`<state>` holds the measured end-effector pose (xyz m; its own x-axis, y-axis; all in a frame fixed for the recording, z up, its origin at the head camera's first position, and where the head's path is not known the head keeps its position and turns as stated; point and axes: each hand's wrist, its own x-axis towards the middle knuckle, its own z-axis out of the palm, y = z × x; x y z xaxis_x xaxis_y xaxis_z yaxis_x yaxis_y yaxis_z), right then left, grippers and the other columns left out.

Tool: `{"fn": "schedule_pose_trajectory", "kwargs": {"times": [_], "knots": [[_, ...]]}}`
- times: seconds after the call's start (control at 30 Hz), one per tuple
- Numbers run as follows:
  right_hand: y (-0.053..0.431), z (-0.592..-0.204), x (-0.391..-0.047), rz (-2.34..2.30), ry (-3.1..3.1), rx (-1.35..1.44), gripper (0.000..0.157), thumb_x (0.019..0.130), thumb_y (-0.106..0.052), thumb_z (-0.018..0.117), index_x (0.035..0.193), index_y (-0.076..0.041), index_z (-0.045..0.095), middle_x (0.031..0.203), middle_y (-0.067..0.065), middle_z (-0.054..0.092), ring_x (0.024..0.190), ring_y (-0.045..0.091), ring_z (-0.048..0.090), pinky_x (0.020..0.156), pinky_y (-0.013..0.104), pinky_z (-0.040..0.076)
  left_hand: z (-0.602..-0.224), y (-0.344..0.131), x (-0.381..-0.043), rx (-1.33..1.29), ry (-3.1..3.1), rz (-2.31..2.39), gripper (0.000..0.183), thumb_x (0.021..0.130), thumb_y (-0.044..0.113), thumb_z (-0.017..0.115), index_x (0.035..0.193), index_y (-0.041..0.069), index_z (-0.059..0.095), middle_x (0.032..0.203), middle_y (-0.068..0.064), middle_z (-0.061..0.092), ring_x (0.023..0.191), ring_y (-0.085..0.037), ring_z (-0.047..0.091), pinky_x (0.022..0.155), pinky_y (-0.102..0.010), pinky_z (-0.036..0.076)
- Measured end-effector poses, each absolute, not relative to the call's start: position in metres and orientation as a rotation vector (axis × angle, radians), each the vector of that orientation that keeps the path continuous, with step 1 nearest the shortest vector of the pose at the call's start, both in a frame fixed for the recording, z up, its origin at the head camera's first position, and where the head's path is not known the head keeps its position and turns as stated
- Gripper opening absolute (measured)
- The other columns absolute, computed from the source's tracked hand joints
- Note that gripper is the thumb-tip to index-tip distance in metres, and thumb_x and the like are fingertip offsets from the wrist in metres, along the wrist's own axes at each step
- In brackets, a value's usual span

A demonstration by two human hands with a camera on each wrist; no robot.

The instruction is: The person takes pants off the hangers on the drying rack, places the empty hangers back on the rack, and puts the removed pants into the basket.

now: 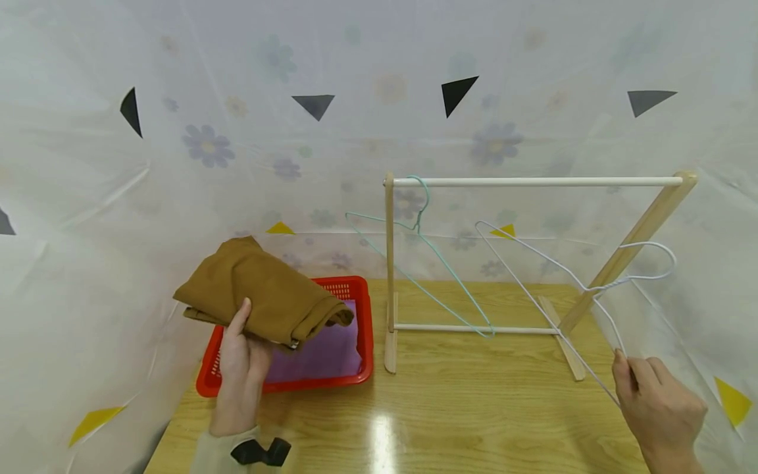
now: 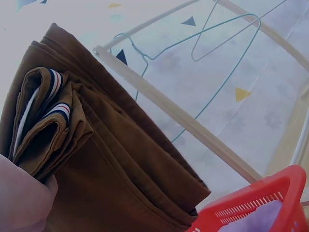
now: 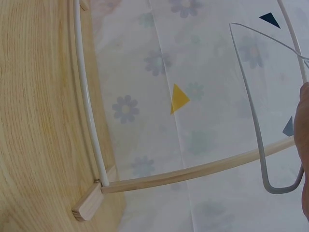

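Note:
My left hand (image 1: pixel 243 368) holds a folded brown garment (image 1: pixel 266 289) over the red basket, thumb on top and fingers underneath. The left wrist view shows the brown folds with striped white, red and navy trim (image 2: pixel 57 82) inside. On the right, my right hand (image 1: pixel 660 398) grips one lower corner of a white wire hanger (image 1: pixel 610 284). The hanger is tilted, its hook pointing right, in front of the rack's right side. In the right wrist view only the edge of the right hand (image 3: pixel 303 150) shows.
A small wooden rack with a white top rail (image 1: pixel 533 182) stands on the wooden table (image 1: pixel 450 408). From the rail's left end hangs a mint-green hanger (image 1: pixel 419 222). The red basket (image 1: pixel 367 329) at left holds purple cloth (image 1: pixel 331 359). Patterned sheeting (image 1: pixel 379 131) surrounds the table.

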<state>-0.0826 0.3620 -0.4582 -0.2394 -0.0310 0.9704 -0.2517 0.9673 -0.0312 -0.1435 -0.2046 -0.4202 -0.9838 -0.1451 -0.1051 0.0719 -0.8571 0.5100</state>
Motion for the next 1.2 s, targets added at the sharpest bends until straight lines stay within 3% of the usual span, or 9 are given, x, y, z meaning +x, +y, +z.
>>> {"fn": "schedule_pose_trajectory", "kwargs": {"times": [0.8,1.2], "knots": [[0.364,-0.464,-0.084,0.202,-1.813,0.194,0.063,0.107,-0.037,0.052,0.059,0.004,0.051,0.05,0.015,0.044,0.035,0.029,0.024,0.034,0.032,0.009,-0.443,-0.181,-0.176,0.207,-0.444,-2.873,0.018,0.11,0.013,0.051,0.128,0.014,0.049,0.115,-0.001,0.068,0.106,-0.016,0.068,0.092,-0.03,0.053],[0.368,-0.467,-0.084,0.183,-1.833,0.194,0.061,0.108,-0.036,0.052,0.06,0.003,0.051,0.05,0.015,0.044,0.034,0.029,0.025,0.033,0.032,0.011,-0.459,-0.177,-0.183,0.241,-0.393,-2.871,0.02,0.111,0.014,0.05,0.13,0.014,0.048,0.119,0.0,0.066,0.112,-0.015,0.065,0.097,-0.032,0.052]]}}
